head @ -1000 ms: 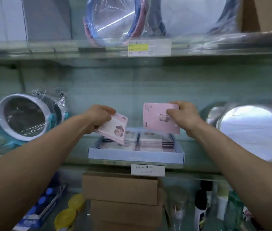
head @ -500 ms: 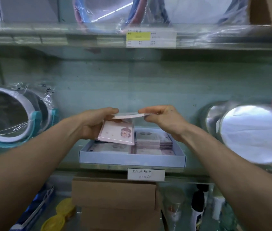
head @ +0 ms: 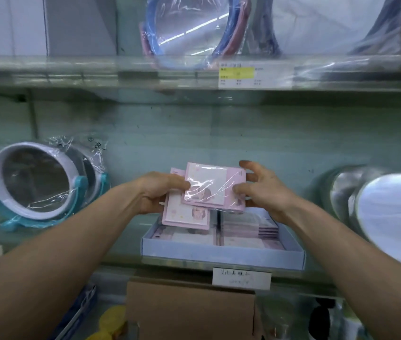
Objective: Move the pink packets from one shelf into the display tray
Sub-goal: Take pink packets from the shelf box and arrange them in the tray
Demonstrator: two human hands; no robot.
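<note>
- Upper packet: centre of the frame, held in the air above the tray. Pale pink, roughly square and flat, with a white panel on its face and a small round picture near the bottom edge. It is sealed in clear glossy film that catches the light. It lies tilted over the lower packet and covers that packet's upper right part.
- Lower packet: just below and left of the upper one, touching it. Same pink card, white panel and small picture.
- Left hand: left of centre. Its thumb presses on the upper packet's left edge and its fingers curl under both packets, gripping the pair.
- Right hand: right of centre. Its thumb lies on the upper packet's right edge with fingers behind it, a loose pinch; the forefinger is lifted clear.
- Tray: low, pale blue, on the middle shelf below the hands.
- Stacks: more pink packets lying flat inside the tray.
- Mirrors: a teal-framed one at the left, a round one at the right.
- Box: brown card, bottom centre.
</note>
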